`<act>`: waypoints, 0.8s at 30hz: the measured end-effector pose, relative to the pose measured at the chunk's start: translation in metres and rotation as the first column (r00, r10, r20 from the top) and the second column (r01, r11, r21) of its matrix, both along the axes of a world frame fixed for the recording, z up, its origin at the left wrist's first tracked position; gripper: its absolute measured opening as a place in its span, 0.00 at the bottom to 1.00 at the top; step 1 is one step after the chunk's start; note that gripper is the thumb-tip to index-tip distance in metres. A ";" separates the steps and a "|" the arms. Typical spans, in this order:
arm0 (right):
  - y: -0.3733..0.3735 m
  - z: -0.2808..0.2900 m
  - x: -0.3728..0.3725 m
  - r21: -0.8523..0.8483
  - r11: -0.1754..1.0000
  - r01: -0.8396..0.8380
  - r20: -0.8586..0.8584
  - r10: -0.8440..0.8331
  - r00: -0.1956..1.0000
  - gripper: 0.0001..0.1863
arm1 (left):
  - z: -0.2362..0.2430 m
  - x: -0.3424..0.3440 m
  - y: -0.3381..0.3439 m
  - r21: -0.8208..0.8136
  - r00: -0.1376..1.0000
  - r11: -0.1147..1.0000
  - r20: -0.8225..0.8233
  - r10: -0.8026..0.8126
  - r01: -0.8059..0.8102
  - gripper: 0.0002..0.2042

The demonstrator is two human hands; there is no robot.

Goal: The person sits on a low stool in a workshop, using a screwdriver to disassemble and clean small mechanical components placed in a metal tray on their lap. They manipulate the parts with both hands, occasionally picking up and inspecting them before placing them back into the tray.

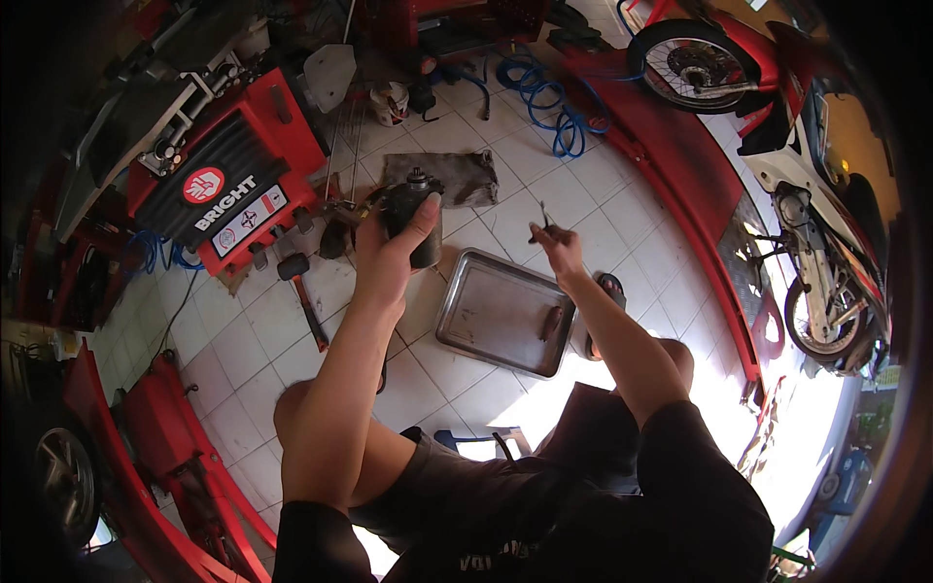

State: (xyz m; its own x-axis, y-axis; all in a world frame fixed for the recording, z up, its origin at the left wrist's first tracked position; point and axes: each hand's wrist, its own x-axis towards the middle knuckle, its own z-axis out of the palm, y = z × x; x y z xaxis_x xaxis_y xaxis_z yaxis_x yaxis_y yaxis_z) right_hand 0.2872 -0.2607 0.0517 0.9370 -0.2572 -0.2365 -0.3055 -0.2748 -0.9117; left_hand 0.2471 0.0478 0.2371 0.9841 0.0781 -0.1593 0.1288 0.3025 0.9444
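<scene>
My left hand (pixel 394 248) grips a dark cylindrical metal part (pixel 424 249) with a small toothed fitting at its top, held upright. My right hand (pixel 559 251) is closed on a small thin tool (pixel 543 220), pointing up, too small to tell its kind. Below my hands lies a shallow metal tray (pixel 476 309) with a small dark reddish-brown object (pixel 552 325) in it. Beyond the dark part, a stained dark cloth (pixel 468 178) lies on the tiles. A mallet (pixel 302 291) with an orange-and-black handle lies left of my left forearm.
A red machine (pixel 289 120) stands at the upper left, red frames (pixel 165 437) at the lower left. On the right a motorcycle (pixel 792 194) stands by a red lift platform (pixel 656 170). A coiled blue hose (pixel 549 97) lies at the back. My knees flank the tray.
</scene>
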 end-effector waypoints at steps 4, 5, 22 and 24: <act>0.009 -0.121 -0.043 -0.338 0.920 -0.198 -0.427 0.038 0.903 0.19 | -0.012 0.011 0.013 -0.121 0.991 0.983 -0.008 0.136 -0.136 0.24; 0.019 -0.144 -0.056 -0.438 0.864 -0.249 -0.398 0.061 0.915 0.17 | -0.007 0.010 0.016 -0.161 0.986 0.973 -0.010 0.165 -0.165 0.24; 0.090 -0.279 -0.062 -0.459 0.626 -0.631 -0.549 0.358 0.755 0.17 | -0.017 0.010 0.037 -0.610 0.900 0.774 -0.416 -0.129 -0.171 0.35; 0.086 -0.280 -0.059 -0.468 0.587 -0.660 -0.577 0.363 0.732 0.16 | -0.018 0.010 0.034 -0.654 0.912 0.743 -0.378 -0.156 -0.144 0.36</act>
